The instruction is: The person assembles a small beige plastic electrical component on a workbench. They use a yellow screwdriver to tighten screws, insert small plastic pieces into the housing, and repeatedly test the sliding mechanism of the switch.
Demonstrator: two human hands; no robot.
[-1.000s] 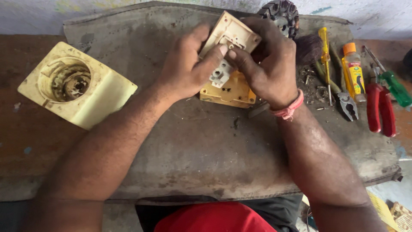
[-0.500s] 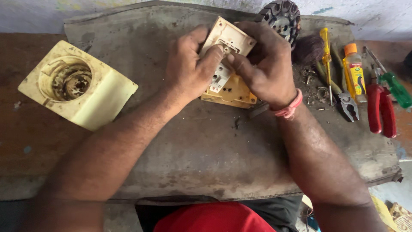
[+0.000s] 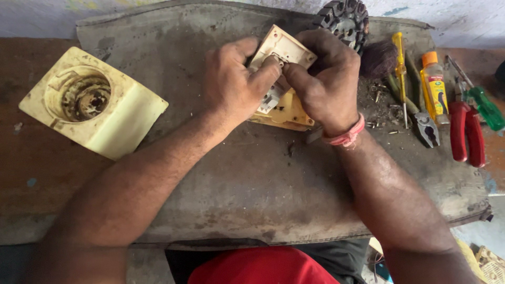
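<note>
Both hands work at the centre of a grey cloth mat (image 3: pixel 236 200) spread over the brown bench (image 3: pixel 21 173). Left hand (image 3: pixel 234 87) curled closed, thumb and fingers pinching the cream plastic housing (image 3: pixel 286 47) and the small white part beneath it. Right hand (image 3: pixel 326 79) also closed, fingers gripping the housing's top right edge, thumb tip meeting the left thumb. Housing tilted, held just above a yellow plastic base (image 3: pixel 286 113) lying on the mat. Pink band (image 3: pixel 344 138) on right wrist. Far left: pale yellow square cover (image 3: pixel 121 123) with round recess. Right side: dark toothed wheel (image 3: pixel 344 18), yellow screwdriver (image 3: pixel 400 52), small orange-capped bottle (image 3: pixel 434 87), red-handled pliers (image 3: pixel 465 134), green screwdriver (image 3: pixel 486 108)
</note>
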